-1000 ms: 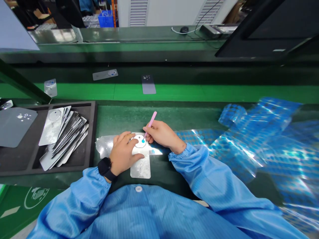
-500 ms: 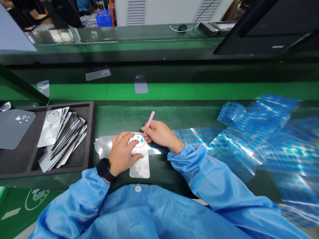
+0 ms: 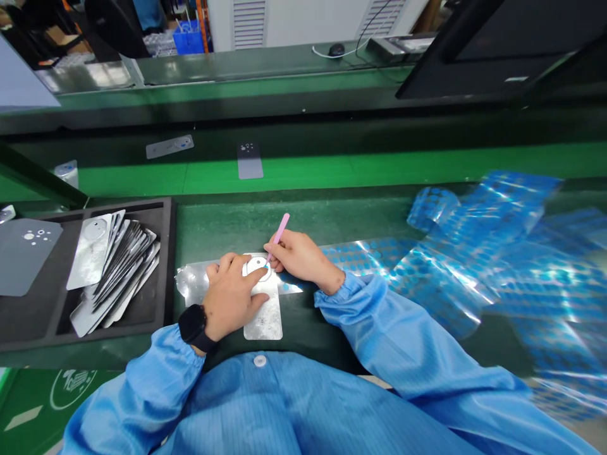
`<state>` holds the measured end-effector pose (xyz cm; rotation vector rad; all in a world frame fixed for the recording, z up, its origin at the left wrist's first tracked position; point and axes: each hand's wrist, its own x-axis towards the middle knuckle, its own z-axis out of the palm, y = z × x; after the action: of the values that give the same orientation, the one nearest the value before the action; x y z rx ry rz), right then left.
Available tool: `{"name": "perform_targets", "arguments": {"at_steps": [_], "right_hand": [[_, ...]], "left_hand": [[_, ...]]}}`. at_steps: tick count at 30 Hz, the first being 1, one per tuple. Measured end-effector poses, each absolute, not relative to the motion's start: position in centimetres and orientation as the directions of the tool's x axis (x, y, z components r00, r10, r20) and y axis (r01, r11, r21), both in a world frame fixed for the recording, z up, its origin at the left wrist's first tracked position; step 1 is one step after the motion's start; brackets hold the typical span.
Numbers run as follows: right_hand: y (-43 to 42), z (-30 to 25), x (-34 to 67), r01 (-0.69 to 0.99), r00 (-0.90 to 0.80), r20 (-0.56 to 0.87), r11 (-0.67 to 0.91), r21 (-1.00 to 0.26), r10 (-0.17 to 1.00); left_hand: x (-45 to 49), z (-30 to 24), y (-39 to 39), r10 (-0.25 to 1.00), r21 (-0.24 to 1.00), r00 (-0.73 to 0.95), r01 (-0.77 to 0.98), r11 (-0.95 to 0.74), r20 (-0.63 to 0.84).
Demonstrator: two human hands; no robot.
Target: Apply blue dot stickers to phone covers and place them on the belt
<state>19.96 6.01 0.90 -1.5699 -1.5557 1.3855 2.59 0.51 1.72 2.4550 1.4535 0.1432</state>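
Note:
A silvery phone back panel (image 3: pixel 266 316) with a round white camera area lies flat on the green bench in front of me. My left hand (image 3: pixel 231 297) rests over its left side, fingers spread, the index fingertip touching the camera area. Pinched in my right hand (image 3: pixel 302 258) are pink tweezers (image 3: pixel 281 229), their tip down at the right part of that area. A bit of blue there is mostly hidden by my left index finger. Beneath the panel runs a clear film strip (image 3: pixel 192 281), which continues to the right with rows of blue dots.
To the left, a dark tray (image 3: pixel 167 272) holds a fanned pile of similar panels (image 3: pixel 124 265) and a grey plate (image 3: pixel 26 259). Crumpled blue-dotted film (image 3: pixel 455 272) spreads over the right side. Behind lie a grey panel (image 3: pixel 250 164) and another panel (image 3: pixel 169 146). A monitor (image 3: pixel 512 47) stands back right.
My left index finger has moved onto the blue dot in the camera area, now covering most of it. The tweezers' tip has shifted slightly. The whole view has turned a little.

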Motion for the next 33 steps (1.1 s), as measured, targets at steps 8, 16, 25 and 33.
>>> {"name": "perform_targets", "arguments": {"at_steps": [8,16,25,33], "right_hand": [[4.5,2.4,21.9,0.655,-0.083,0.168,0.181,-0.733,0.982],[0.4,0.3,21.1,0.805,-0.496,0.05,0.481,-0.347,0.867],[-0.1,0.7,20.3,0.84,-0.509,-0.029,0.489,-0.234,0.86],[-0.3,0.6,20.0,0.845,-0.493,-0.014,0.476,-0.243,0.87]], "left_hand": [[2.7,1.5,0.5,0.873,0.275,0.486,0.847,-0.456,-0.05],[2.7,0.9,0.4,0.888,0.326,0.457,0.849,-0.417,-0.055],[2.7,0.6,0.2,0.903,0.353,0.428,0.851,-0.389,-0.036],[2.7,0.3,0.1,0.906,0.354,0.423,0.848,-0.393,-0.008]]}}
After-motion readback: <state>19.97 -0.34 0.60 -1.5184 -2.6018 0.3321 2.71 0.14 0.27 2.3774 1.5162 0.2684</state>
